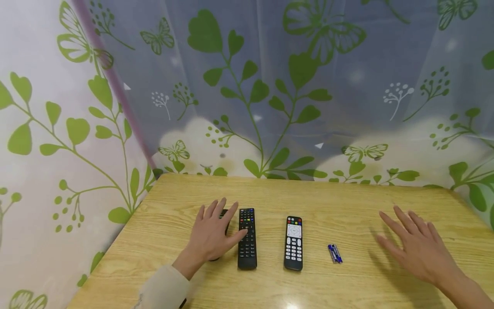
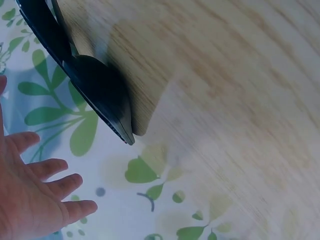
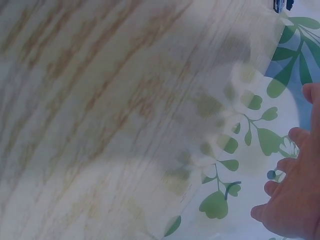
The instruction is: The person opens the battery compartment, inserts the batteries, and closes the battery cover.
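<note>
My left hand (image 1: 212, 236) is spread open, fingers pointing away, above a dark remote control (image 1: 224, 213) that it mostly covers. Its thumb overlaps a long black remote control (image 1: 247, 253) with small coloured buttons. In the left wrist view, dark remotes (image 2: 102, 92) lie on the table, apart from the spread fingers (image 2: 65, 187). A third remote control (image 1: 294, 244), black with white keys, lies in the middle. To its right are two blue and silver batteries (image 1: 335, 253), side by side. Farther right, my right hand (image 1: 420, 249) hovers with fingers spread, holding nothing, its shadow on the wood.
The remotes and batteries rest on a light wood-grain table (image 1: 347, 201). Behind its far edge hangs a cloth (image 1: 266, 141) printed with green leaves and butterflies, and a similar pale cloth (image 1: 42, 171) stands along the left.
</note>
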`<state>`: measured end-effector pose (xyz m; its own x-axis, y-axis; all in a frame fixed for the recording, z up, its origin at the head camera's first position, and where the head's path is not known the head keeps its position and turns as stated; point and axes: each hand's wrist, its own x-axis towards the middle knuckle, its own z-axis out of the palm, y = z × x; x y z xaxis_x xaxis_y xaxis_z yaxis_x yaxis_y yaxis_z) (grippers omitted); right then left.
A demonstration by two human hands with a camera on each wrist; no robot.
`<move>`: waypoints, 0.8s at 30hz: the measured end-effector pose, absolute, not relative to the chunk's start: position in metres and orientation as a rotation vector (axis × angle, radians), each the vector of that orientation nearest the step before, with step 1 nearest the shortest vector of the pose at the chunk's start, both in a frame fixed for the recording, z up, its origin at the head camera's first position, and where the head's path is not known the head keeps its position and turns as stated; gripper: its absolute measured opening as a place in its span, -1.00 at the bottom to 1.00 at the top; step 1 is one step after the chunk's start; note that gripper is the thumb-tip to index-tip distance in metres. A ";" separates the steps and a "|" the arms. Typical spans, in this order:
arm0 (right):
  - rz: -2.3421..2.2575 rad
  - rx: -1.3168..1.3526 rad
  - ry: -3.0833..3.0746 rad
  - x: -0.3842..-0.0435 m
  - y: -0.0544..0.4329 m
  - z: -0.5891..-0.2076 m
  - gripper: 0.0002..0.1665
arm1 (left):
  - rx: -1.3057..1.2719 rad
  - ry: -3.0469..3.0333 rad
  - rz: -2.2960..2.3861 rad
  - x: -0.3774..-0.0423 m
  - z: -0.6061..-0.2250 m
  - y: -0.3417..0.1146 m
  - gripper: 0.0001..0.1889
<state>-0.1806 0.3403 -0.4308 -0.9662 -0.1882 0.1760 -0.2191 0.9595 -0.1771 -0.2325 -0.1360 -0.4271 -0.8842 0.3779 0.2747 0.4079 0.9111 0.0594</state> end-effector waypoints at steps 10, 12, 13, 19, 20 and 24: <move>0.317 0.292 -2.974 -0.177 0.341 -0.435 -0.15 | -0.603 -2.809 -0.176 -0.229 -0.427 -0.139 -0.17; 0.331 0.301 -2.982 -0.177 0.341 -0.435 -0.14 | -0.605 -2.812 -0.180 -0.229 -0.427 -0.137 -0.17; 0.340 0.305 -2.991 -0.176 0.341 -0.436 -0.15 | -0.604 -2.818 -0.178 -0.228 -0.427 -0.136 -0.17; 0.363 0.322 -2.988 -0.174 0.335 -0.438 -0.15 | -0.625 -2.828 -0.169 -0.228 -0.429 -0.127 -0.17; 0.363 0.323 -2.984 -0.174 0.334 -0.439 -0.15 | -0.630 -2.826 -0.172 -0.228 -0.429 -0.124 -0.17; 0.384 0.327 -2.983 -0.175 0.327 -0.439 -0.16 | -0.657 -2.829 -0.195 -0.230 -0.431 -0.114 -0.19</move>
<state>-0.1747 0.3267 -0.4387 -0.9699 -0.1977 0.1419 -0.2272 0.9445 -0.2371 -0.2296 -0.1136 -0.4306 -0.8729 0.4174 0.2526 0.4481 0.8907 0.0770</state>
